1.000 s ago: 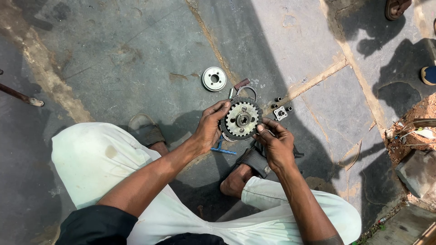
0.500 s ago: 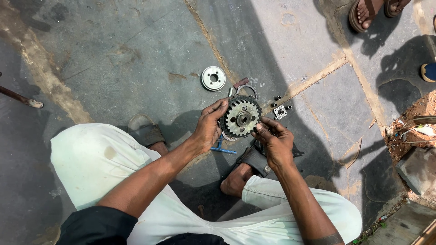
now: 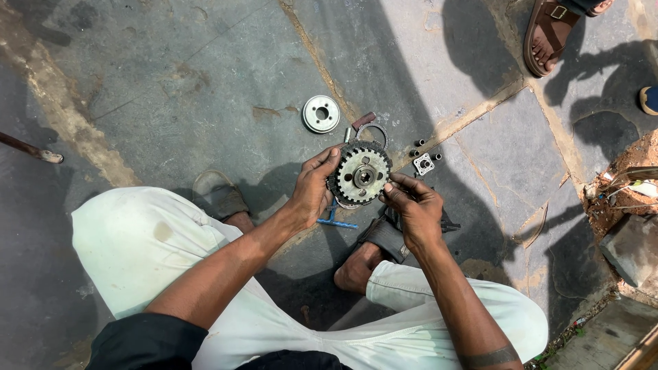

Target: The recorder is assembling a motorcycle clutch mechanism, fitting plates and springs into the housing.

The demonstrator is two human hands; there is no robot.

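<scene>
Dull metal gear [image 3: 361,174]; rough stone floor [image 3: 205,89]

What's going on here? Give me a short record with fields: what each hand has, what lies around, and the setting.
Left hand: grips the left edge of a toothed round metal part
Right hand: fingers on the part's lower right edge
Part: held up above the ground, flat face to the camera
On the ground: silver disc, thin metal ring, small square piece, blue tool
Setting: stone paving, person squatting
Nearby: another person's sandalled foot
</scene>
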